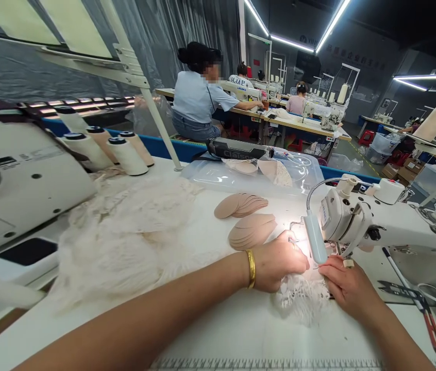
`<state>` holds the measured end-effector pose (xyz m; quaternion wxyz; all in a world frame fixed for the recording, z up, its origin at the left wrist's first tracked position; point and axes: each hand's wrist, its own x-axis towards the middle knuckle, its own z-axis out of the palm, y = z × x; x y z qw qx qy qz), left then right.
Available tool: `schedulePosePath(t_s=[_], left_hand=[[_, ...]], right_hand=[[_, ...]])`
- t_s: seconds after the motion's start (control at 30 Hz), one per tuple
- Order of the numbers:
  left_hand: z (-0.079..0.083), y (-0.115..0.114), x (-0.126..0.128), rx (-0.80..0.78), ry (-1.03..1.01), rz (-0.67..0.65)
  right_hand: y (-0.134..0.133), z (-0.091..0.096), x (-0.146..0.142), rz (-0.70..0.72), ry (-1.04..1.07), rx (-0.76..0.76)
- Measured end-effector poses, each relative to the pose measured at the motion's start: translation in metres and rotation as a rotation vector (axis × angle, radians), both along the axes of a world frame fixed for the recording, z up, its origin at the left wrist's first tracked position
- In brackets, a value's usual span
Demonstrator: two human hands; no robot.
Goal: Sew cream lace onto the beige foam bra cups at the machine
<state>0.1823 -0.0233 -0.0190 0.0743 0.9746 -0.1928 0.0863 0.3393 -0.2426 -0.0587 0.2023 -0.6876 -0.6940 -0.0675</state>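
1. Lace piece (303, 301), small, white and frilled, lies on the white table (241, 330) at the needle of the white sewing machine (403, 226), lit by a grey gooseneck lamp (314, 239).
2. The left hand (280, 263), with a gold bangle at the wrist, rests on it loosely curled; whether the fingers pinch anything cannot be told.
3. The right hand (347, 286) lies flat and open, fingertips pressing its near edge.
4. Stacked beige oval foam pads (251, 232) sit just beyond the left hand; red-handled snips (429, 319) lie to the right.
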Motion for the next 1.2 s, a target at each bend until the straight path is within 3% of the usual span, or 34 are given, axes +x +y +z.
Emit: schedulePosePath(t_s=[0.3,0.47,0.83,1.2], left_hand=[[-0.002,0.007,0.008,-0.005,0.01,0.0],[-0.003,0.009,0.01,-0.048,-0.005,0.007],[-0.01,0.005,0.006,-0.064,-0.04,0.054],[-0.006,-0.002,-0.001,0.027,0.037,0.127]], right_hand=[[-0.001,0.006,0.001,-0.136,-0.103,0.151],[0.002,0.005,0.001,-0.211,-0.027,0.164],[-0.002,-0.002,0.006,-0.171,0.094,0.206],[-0.003,-0.016,0.019,-0.269,0.099,0.185]])
